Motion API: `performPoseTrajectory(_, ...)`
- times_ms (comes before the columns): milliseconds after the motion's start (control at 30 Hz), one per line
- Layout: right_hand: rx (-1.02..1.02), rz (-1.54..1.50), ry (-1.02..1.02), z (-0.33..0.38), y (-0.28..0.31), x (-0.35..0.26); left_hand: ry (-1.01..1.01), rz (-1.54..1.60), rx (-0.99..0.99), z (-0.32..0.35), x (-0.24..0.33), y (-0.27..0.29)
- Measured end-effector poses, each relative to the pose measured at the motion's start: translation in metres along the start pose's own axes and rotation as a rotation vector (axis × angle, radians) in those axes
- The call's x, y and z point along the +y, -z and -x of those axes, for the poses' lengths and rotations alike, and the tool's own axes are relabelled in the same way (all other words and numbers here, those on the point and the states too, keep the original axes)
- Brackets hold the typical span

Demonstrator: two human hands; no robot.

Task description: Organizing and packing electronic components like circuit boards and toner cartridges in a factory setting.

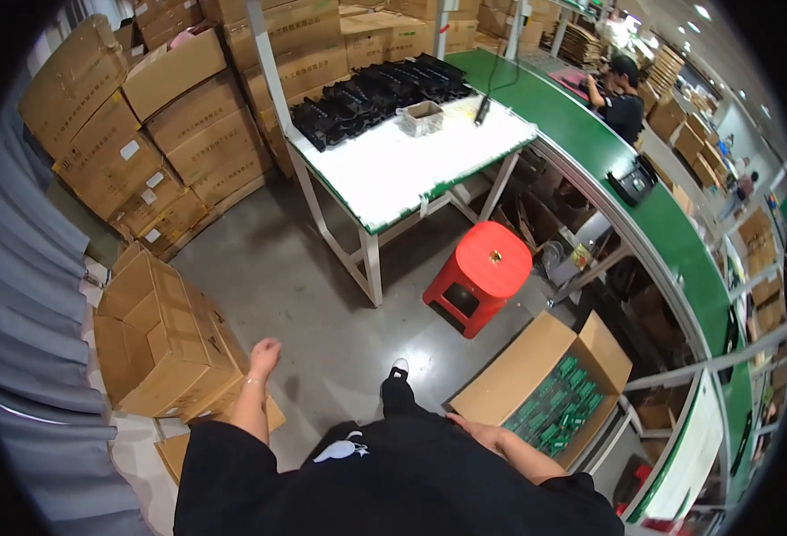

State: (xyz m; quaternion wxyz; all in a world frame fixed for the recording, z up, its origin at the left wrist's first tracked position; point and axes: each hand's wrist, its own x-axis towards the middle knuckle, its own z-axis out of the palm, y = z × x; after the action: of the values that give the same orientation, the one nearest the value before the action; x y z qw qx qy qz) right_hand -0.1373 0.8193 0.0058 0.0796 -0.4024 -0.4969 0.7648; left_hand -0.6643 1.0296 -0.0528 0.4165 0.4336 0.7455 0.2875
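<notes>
My left hand [266, 356] hangs in the air over the grey floor, beside a tall open cardboard box [179, 332]. Its fingers are loosely curled in, and nothing shows in them. My right hand [476, 430] is low, next to my black clothing, at the near side of an open carton [500, 380] with many small green parts [556, 406] inside. The fingers of this hand stretch toward my body, partly hidden, with no object visible in them. Ahead of me stands a red plastic stool [493, 259].
A white-topped workbench [384, 179] bears a row of black parts [375, 94] and a small box [424, 118]. A green conveyor [581, 125] curves along the right, a black item [632, 181] on it. Stacked cartons [206, 125] and a grey curtain [36, 313] line the left. A person [621, 98] sits beyond.
</notes>
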Motion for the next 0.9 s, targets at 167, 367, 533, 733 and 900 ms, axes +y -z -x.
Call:
performPoseTrajectory(167,-0.113,0.371,-0.286,-0.066,0.113,-0.156,0.112,0.233,-0.439,-0.005,0.18,-0.064)
performPoseTrajectory(367,0.542,0.904,0.323,-0.157,0.265,-0.279,0.29,0.408,-0.413,-0.093,0.227,-0.053)
performPoseTrajectory(533,0.836,0.706,0.423,-0.24,0.36,-0.412,0.247,0.595,-0.276,-0.21,0.307,-0.039)
performPoseTrajectory(733,1.087,0.68,0.507,-0.359,0.439,-0.524,0.253,0.728,-0.298,-0.375,0.41,-0.051)
performPoseTrajectory(900,1.232,0.708,0.395,-0.443,0.48,-0.565,0.274,0.441,0.016,-0.468,0.462,-0.08)
